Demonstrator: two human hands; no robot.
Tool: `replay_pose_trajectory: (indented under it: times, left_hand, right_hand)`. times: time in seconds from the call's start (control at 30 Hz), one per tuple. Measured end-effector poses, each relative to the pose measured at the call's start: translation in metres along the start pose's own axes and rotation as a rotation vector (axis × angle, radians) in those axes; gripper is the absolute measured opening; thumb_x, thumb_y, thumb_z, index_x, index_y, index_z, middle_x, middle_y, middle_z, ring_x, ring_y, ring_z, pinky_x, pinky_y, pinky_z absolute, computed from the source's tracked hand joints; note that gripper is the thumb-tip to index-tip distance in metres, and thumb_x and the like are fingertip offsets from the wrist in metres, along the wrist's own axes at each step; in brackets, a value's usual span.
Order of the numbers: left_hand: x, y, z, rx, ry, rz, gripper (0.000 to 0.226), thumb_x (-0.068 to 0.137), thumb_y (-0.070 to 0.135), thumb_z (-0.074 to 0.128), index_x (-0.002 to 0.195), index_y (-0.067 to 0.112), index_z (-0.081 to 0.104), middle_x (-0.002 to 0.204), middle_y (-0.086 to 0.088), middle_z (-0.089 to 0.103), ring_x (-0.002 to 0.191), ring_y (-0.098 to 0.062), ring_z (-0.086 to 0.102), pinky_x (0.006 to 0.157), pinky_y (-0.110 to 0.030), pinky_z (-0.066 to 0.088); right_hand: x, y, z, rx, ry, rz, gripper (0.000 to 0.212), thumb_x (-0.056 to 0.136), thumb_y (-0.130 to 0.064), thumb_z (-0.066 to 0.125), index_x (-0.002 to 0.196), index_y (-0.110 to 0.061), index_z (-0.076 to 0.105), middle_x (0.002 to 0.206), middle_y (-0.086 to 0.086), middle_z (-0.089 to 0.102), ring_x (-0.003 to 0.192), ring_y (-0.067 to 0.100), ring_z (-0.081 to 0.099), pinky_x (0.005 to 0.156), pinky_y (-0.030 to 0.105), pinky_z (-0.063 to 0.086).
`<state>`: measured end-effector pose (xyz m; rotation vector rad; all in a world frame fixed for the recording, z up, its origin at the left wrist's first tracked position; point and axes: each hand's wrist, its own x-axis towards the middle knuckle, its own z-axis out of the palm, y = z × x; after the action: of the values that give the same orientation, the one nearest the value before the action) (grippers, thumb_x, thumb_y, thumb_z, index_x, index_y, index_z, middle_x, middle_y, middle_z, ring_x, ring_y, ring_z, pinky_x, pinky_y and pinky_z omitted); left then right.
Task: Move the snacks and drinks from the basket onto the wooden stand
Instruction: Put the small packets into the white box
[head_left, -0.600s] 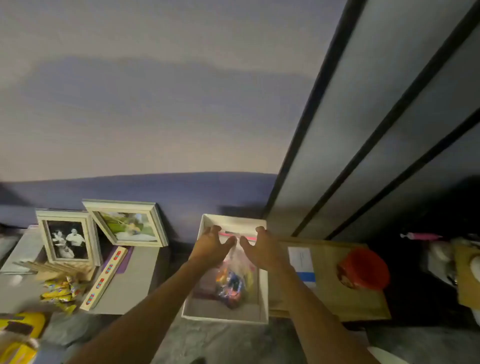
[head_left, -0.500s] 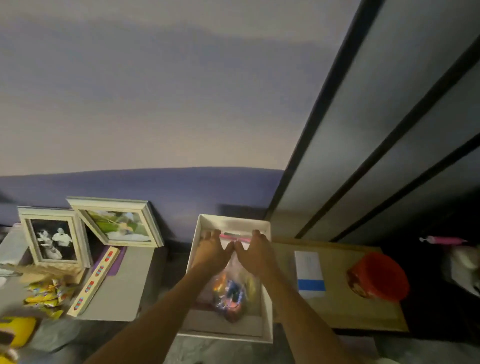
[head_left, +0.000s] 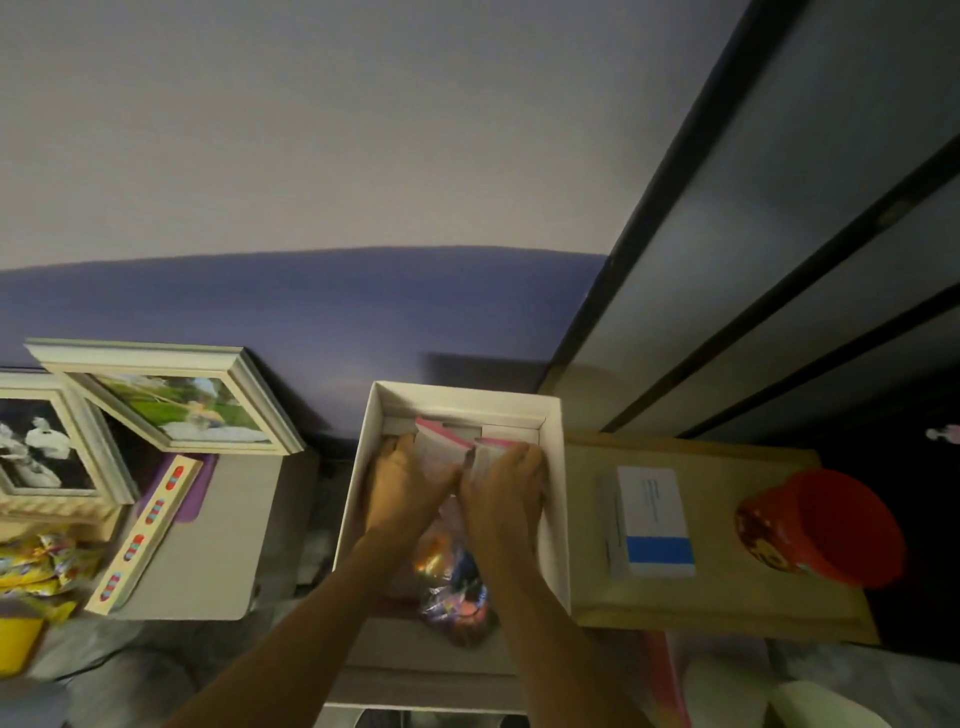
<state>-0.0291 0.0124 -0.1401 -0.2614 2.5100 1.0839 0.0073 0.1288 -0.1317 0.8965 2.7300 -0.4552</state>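
Pinching the far zip end of the snack bag (head_left: 448, 574), left hand (head_left: 402, 488) and right hand (head_left: 506, 483) sit together; wooden stand (head_left: 727, 597) lies right, nearer the right hand.

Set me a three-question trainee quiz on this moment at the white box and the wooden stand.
1. True or false: the left hand and the right hand both hold the top of the clear bag inside the white box.
2. Which of these sits on the wooden stand? A) a red cup B) a picture frame C) yellow packets
3. Fill in: the small box left of the red cup is white with a ___ band.

Key: 1 true; 2 A; 3 blue.
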Motion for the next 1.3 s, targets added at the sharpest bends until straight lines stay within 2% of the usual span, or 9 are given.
replay_pose_trajectory:
  times: [0.13,0.2,0.3,0.43,0.63,0.83,1.03,1.17,1.3]
  left_hand:
    - [-0.005,0.004,-0.003,0.016,0.035,0.030,0.047,0.086,0.051,0.080,0.118,0.022,0.061,0.105,-0.001,0.071,0.086,-0.018,0.071,0.074,-0.039,0.065]
    - [-0.012,0.012,-0.013,-0.041,0.022,0.029,0.039,0.086,0.047,0.080,0.113,0.025,0.061,0.096,-0.002,0.073,0.076,-0.019,0.074,0.066,-0.043,0.065]
    - [-0.025,0.030,-0.030,-0.138,0.035,0.039,0.030,0.089,0.040,0.078,0.108,0.027,0.058,0.087,-0.003,0.074,0.061,-0.021,0.075,0.053,-0.042,0.064]
    - [-0.045,0.063,-0.067,-0.133,0.192,0.112,0.046,0.082,0.049,0.086,0.116,0.027,0.065,0.101,0.006,0.075,0.072,-0.005,0.069,0.060,-0.021,0.061]
    - [-0.101,0.144,-0.150,-0.244,0.214,0.227,0.074,0.073,0.061,0.088,0.132,0.025,0.061,0.114,0.006,0.070,0.100,-0.018,0.070,0.086,-0.041,0.064]
    - [-0.170,0.217,-0.219,-0.348,0.259,0.330,0.093,0.060,0.070,0.091,0.137,0.031,0.057,0.119,0.000,0.071,0.105,-0.021,0.070,0.083,-0.043,0.065]
    - [-0.227,0.266,-0.260,-0.397,0.268,0.434,0.089,0.057,0.073,0.089,0.125,0.020,0.069,0.111,0.000,0.074,0.093,-0.023,0.075,0.072,-0.045,0.067]
    - [-0.251,0.289,-0.260,-0.424,0.178,0.514,0.070,0.069,0.048,0.095,0.125,0.015,0.070,0.112,-0.001,0.074,0.093,-0.024,0.076,0.063,-0.040,0.066]
    - [-0.272,0.307,-0.234,-0.395,0.058,0.586,0.060,0.070,0.047,0.095,0.118,0.019,0.073,0.108,0.001,0.077,0.089,-0.021,0.078,0.062,-0.039,0.066]
  right_hand:
    - [-0.005,0.003,0.002,0.109,-0.030,-0.041,0.094,0.102,-0.063,0.058,0.168,-0.005,0.024,0.171,0.019,0.032,0.156,0.034,0.038,0.125,0.042,0.039]
    - [-0.011,0.001,-0.005,0.188,0.045,-0.069,0.088,0.101,-0.064,0.056,0.165,-0.009,0.031,0.165,0.015,0.043,0.149,0.033,0.048,0.118,0.041,0.048]
    - [-0.020,0.000,-0.038,0.246,0.138,-0.137,0.085,0.102,-0.052,0.064,0.166,-0.006,0.032,0.169,0.015,0.039,0.152,0.032,0.043,0.116,0.031,0.040]
    - [-0.032,-0.006,-0.099,0.287,0.193,-0.167,0.084,0.097,-0.042,0.073,0.165,-0.009,0.037,0.168,0.012,0.041,0.149,0.030,0.048,0.106,0.033,0.052]
    - [-0.067,-0.011,-0.227,0.365,0.228,-0.282,0.080,0.098,-0.037,0.072,0.166,-0.018,0.034,0.171,0.004,0.037,0.145,0.027,0.052,0.105,0.036,0.053]
    - [-0.101,0.003,-0.346,0.367,0.355,-0.443,0.059,0.081,-0.033,0.075,0.137,-0.019,0.063,0.143,0.002,0.060,0.119,0.030,0.065,0.086,0.045,0.063]
    - [-0.140,0.025,-0.426,0.378,0.460,-0.521,0.058,0.081,-0.037,0.079,0.135,-0.022,0.065,0.130,-0.001,0.067,0.106,0.026,0.070,0.079,0.042,0.065]
    - [-0.168,0.051,-0.452,0.363,0.557,-0.478,0.052,0.081,-0.038,0.074,0.130,-0.023,0.068,0.128,0.000,0.069,0.107,0.027,0.070,0.081,0.042,0.063]
    - [-0.204,0.097,-0.460,0.382,0.617,-0.370,0.050,0.085,-0.037,0.078,0.131,-0.022,0.067,0.126,0.000,0.070,0.105,0.027,0.072,0.080,0.041,0.065]
